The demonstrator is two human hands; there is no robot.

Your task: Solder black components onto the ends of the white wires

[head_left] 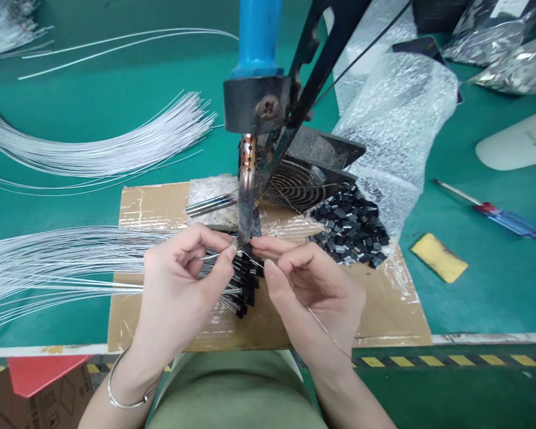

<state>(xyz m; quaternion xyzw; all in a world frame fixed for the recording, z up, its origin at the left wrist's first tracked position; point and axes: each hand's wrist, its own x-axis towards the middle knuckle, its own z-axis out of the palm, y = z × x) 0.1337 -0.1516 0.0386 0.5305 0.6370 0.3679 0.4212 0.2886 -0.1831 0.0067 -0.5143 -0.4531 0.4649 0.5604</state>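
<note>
My left hand pinches the end of a white wire between thumb and forefinger, just under the tip of a soldering iron. The iron points straight down from a black clamp. On the other side of the tip, my right hand is closed on a thin silvery solder wire, which trails across the palm towards the wrist. Its free end lies near the tip; exact contact is hidden by the fingers. Below the hands, many white wires end in small black pieces.
A cardboard sheet lies on the green table. Right of the iron are a fan, a heap of black pieces, bubble wrap, a yellow sponge and a screwdriver. Another white wire bundle lies left.
</note>
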